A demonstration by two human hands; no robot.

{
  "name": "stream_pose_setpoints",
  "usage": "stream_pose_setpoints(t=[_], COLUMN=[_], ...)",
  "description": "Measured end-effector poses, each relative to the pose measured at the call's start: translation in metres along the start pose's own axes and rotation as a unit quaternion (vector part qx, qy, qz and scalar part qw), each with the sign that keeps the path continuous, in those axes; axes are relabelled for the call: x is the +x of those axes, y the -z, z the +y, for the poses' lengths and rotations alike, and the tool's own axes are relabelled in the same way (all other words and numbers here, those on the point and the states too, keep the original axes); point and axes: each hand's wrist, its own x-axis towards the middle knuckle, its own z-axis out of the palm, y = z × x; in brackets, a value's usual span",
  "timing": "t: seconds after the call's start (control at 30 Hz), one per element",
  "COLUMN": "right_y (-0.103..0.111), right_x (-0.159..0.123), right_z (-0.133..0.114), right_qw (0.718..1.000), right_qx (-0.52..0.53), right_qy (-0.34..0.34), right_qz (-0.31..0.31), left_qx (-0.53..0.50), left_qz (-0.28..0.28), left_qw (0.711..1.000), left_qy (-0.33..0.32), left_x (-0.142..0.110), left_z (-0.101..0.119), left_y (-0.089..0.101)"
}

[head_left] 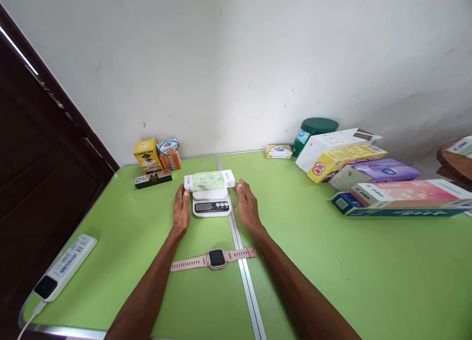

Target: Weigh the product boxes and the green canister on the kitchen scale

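A long white and pale green box (209, 180) lies level across the top of a white digital scale (212, 210); whether its weight rests on the platform I cannot tell. My left hand (181, 210) is at the box's left end, fingertips against it. At the other end, the fingertips of my right hand (248, 206) touch the box, so it is held between both hands. The scale's dark display and its round buttons face me. Nearer to me, a pink-strapped smartwatch (216, 258) is stretched out flat on the green table (302, 271).
Small boxes, including a yellow one (148, 154) and a black one (153, 179), stand at the back left. A power strip (66, 266) lies left. A green lidded bin (317, 128), a purple pack (387, 170) and a long pink box (409, 192) are at right.
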Motion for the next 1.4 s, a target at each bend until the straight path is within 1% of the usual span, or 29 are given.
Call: stream_pose_setpoints(t=[0.07, 0.27, 0.43, 0.8, 0.97, 1.07, 1.13, 1.3, 1.4], right_y=[0.001, 0.003, 0.002, 0.002, 0.0, -0.001, -0.001, -0.002, -0.002], right_x=[0.0, -0.001, 0.0, 0.001, 0.0, -0.001, -0.002, -0.001, -0.002], right_z=[-0.003, -0.006, -0.006, -0.002, -0.004, -0.006, -0.006, -0.007, -0.013], right_qw=[0.999, 0.999, 1.0, 1.0, 1.0, 0.998, 0.998, 0.997, 0.996], right_qx=[0.018, 0.015, 0.003, -0.002, -0.024, -0.039, -0.045, -0.037, -0.03], right_qy=[-0.026, -0.035, -0.028, -0.019, 0.008, 0.035, 0.04, 0.054, 0.065], right_qz=[-0.01, -0.013, -0.015, -0.02, -0.016, -0.026, -0.034, -0.049, -0.049], left_qx=[0.004, 0.001, 0.0, 0.013, 0.018, 0.024, 0.029, 0.035, 0.038], left_qz=[0.001, 0.014, 0.022, 0.018, 0.009, 0.006, 0.005, -0.005, -0.012], left_qw=[1.0, 1.0, 1.0, 1.0, 1.0, 1.0, 0.999, 0.999, 0.999], left_qy=[0.009, 0.007, 0.0, -0.006, 0.001, -0.006, -0.015, -0.022, -0.021], left_x=[0.0, 0.002, 0.004, 0.004, 0.003, 0.001, 0.001, 0.001, -0.001], left_z=[0.001, -0.005, -0.01, -0.013, -0.009, -0.005, -0.003, 0.002, 0.008], left_y=[0.0, 0.0, 0.0, 0.0, 0.001, 0.002, 0.003, 0.002, 0.002])
